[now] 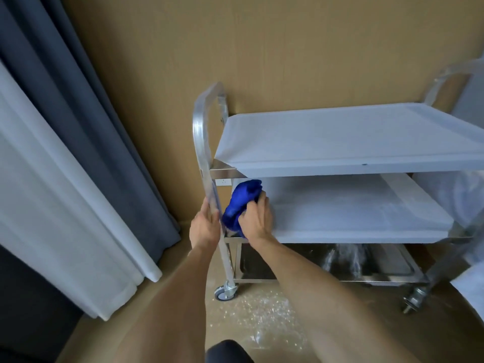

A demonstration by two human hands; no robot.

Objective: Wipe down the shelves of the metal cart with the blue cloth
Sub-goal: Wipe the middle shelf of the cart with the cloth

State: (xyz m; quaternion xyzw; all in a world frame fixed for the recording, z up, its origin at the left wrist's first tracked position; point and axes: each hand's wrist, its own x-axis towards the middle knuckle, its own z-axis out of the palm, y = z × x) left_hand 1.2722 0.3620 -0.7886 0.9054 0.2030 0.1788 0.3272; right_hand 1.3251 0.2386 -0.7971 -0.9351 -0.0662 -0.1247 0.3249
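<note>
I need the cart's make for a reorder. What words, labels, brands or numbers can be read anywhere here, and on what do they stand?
None can be read.
Cart: no label or brand shows on its frame or shelves.
Blue cloth: no tag or print shows.
Wall socket behind the cart: any marking is too small to read.

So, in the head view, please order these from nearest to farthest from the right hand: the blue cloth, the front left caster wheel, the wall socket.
1. blue cloth: gripped in the right hand, at the middle shelf's left end.
2. wall socket: on the wall behind the cart's left post, above the hand.
3. front left caster wheel: on the floor below.
</note>
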